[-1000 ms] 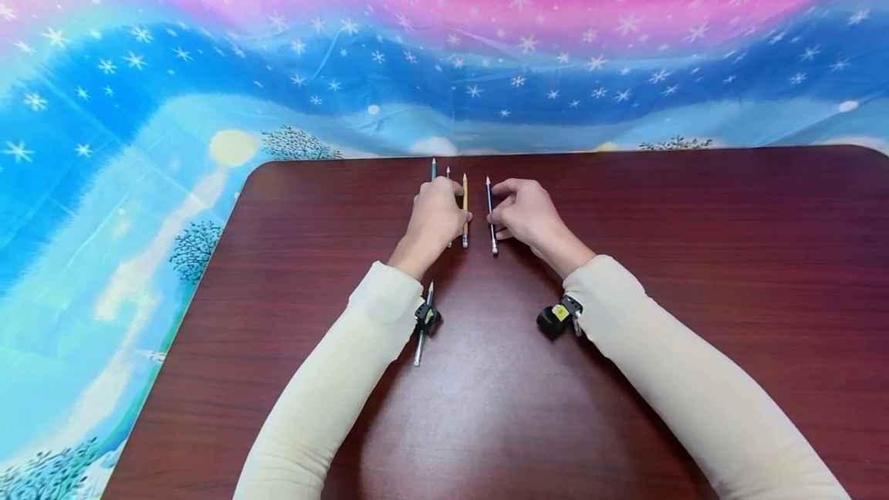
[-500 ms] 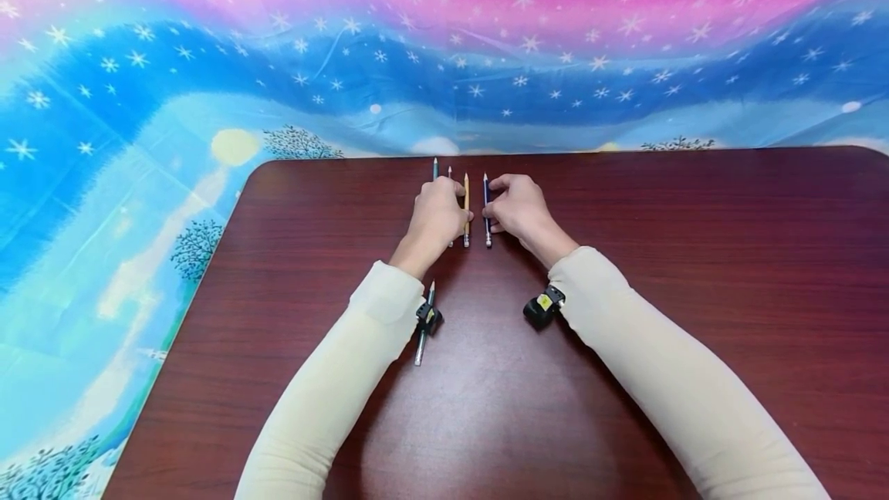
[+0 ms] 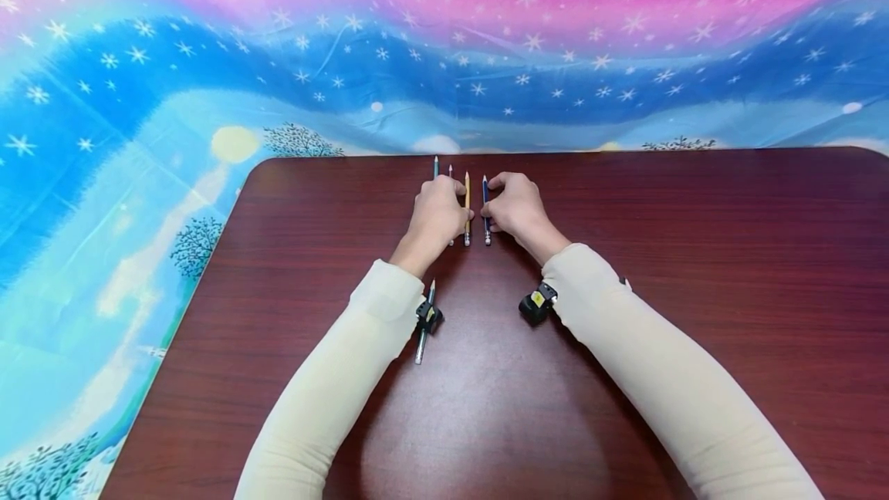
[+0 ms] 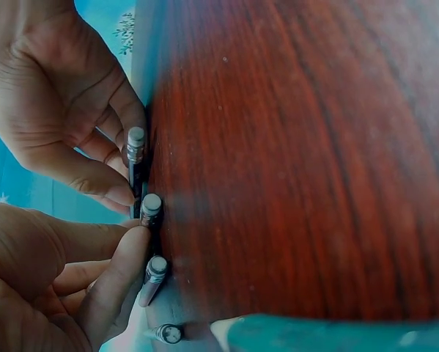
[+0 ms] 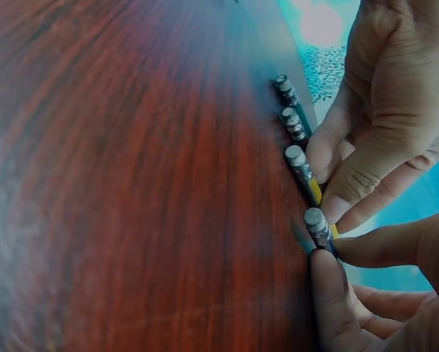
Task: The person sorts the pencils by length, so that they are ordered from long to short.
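Near the table's back edge, my left hand [image 3: 439, 211] pinches a yellow pencil [image 3: 468, 211] between thumb and fingers. Just right of it stands my right hand [image 3: 517, 207], gripping a dark blue pencil [image 3: 485, 203]; a narrow gap separates the two. Both pencils lie roughly parallel, erasers toward me. Left of the yellow one, a teal pencil [image 3: 436, 167] and a thin pencil [image 3: 451, 171] are partly covered by my left hand. Their eraser ends show in the right wrist view, the teal pencil [image 5: 302, 116] being farthest from the blue pencil [image 5: 319, 226].
Another pencil [image 3: 421, 346] lies slightly tilted under my left wrist camera, closer to me; its green body [image 4: 314, 334] fills the bottom of the left wrist view. Behind the dark red table [image 3: 694, 253] hangs a snowflake-patterned cloth [image 3: 486, 45].
My right hand has moved slightly left with the blue pencil, which is now straighter and closer to the yellow one. The left hand has stayed in place.
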A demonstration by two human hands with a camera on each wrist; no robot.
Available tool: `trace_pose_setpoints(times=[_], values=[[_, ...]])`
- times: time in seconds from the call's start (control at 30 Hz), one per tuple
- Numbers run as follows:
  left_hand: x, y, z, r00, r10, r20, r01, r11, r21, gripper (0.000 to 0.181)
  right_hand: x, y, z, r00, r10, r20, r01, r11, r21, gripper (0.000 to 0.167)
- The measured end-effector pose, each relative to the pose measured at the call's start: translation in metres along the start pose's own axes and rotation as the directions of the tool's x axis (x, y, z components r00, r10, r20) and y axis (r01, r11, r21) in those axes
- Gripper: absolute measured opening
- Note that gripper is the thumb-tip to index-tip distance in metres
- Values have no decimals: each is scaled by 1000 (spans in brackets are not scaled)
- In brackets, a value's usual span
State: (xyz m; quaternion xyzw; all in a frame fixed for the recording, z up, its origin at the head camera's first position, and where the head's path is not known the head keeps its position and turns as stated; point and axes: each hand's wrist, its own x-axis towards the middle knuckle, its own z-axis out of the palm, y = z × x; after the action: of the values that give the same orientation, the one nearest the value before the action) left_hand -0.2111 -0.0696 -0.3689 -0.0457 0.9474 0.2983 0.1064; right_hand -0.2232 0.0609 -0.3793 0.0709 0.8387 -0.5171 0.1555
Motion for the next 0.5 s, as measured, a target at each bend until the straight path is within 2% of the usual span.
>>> trace_pose_setpoints(times=[0.2, 0.3, 0.5], values=[[1, 0, 0, 1000, -12, 10, 13, 1000, -25, 46, 2, 3, 1, 1000, -19, -13, 19, 998, -54, 54], [1, -1, 0, 1000, -22, 22, 23, 999, -41, 48, 1, 3, 0, 1000, -16, -12, 15, 999, -39, 54], [0, 0, -1, 1000, -12, 18, 13, 1000, -21, 45, 0, 3, -1, 1000, -15, 1, 15, 1000, -3, 56]])
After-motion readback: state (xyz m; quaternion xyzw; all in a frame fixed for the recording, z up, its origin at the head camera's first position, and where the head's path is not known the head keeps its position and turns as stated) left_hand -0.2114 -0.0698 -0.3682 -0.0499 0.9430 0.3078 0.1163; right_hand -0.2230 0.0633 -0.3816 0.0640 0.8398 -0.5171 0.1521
